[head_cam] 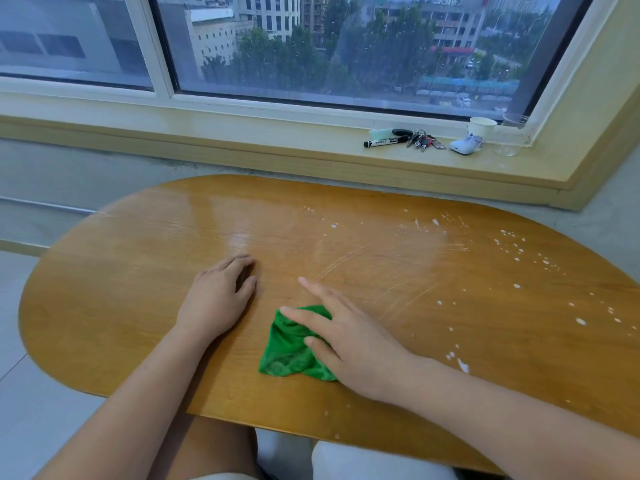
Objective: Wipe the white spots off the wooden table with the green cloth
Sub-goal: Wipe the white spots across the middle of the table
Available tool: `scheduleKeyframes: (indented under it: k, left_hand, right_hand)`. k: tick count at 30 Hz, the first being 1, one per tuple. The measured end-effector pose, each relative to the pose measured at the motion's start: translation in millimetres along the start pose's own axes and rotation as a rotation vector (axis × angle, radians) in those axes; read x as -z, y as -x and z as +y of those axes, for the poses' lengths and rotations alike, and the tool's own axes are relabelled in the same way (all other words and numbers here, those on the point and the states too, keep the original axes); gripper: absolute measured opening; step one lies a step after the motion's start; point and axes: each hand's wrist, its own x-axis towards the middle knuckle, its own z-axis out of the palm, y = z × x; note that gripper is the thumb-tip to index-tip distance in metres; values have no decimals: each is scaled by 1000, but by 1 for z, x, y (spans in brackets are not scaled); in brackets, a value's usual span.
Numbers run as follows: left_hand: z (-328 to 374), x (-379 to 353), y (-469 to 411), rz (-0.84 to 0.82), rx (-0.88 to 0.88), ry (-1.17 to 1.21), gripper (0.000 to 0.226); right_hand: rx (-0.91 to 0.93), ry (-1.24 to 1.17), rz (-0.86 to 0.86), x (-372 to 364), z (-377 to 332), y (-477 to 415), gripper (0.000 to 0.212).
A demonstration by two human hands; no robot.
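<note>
An oval wooden table [138, 278] fills the lower view. My right hand [349, 337] lies flat on a crumpled green cloth [289, 351] near the table's front middle, fingers spread and pressing it down. My left hand [218, 299] rests palm down on the bare wood just left of the cloth, fingers loosely curled, holding nothing. White spots [516, 251] are scattered over the right part of the table, with more white spots [457, 362] near my right forearm. Faint wet streaks [398, 258] cross the middle.
On the window sill [242, 140] behind the table lie a black marker [384, 142], a bunch of keys [424, 140], a small white device [462, 146], a paper cup [482, 128] and a clear glass [512, 136]. My knees show below the table's front edge.
</note>
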Motion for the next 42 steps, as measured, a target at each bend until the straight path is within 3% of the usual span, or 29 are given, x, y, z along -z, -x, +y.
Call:
scheduleKeyframes:
  k: [3, 8, 13, 17, 23, 30, 35, 38, 42]
  left_hand:
    - [1, 1, 1, -10, 1, 8, 47]
    - [0, 2, 1, -5, -5, 26, 46]
    - [-2, 3, -1, 18, 2, 75, 43]
    - [-8, 2, -5, 29, 44, 132, 43]
    - [-12, 0, -6, 8, 43, 142, 44]
    - [-17, 0, -13, -6, 34, 160, 46]
    - [-19, 6, -20, -35, 15, 107, 48]
    - [-24, 9, -24, -32, 32, 65, 50]
    - [-29, 10, -25, -25, 66, 63, 51]
  right_hand:
    - [135, 205, 182, -12, 4, 3, 68]
    - [211, 263, 49, -44, 5, 2, 50]
    - [239, 224, -116, -32, 13, -36, 50]
    - [178, 253, -108, -22, 46, -94, 51]
    - [-170, 269, 34, 16, 140, -169, 49]
    - [-678, 260, 196, 69, 275, -156, 51]
    - [-865, 257, 259, 76, 286, -172, 54]
    - [-789, 225, 250, 61, 255, -211, 52]
    - [-542, 232, 176, 26, 182, -264, 52]
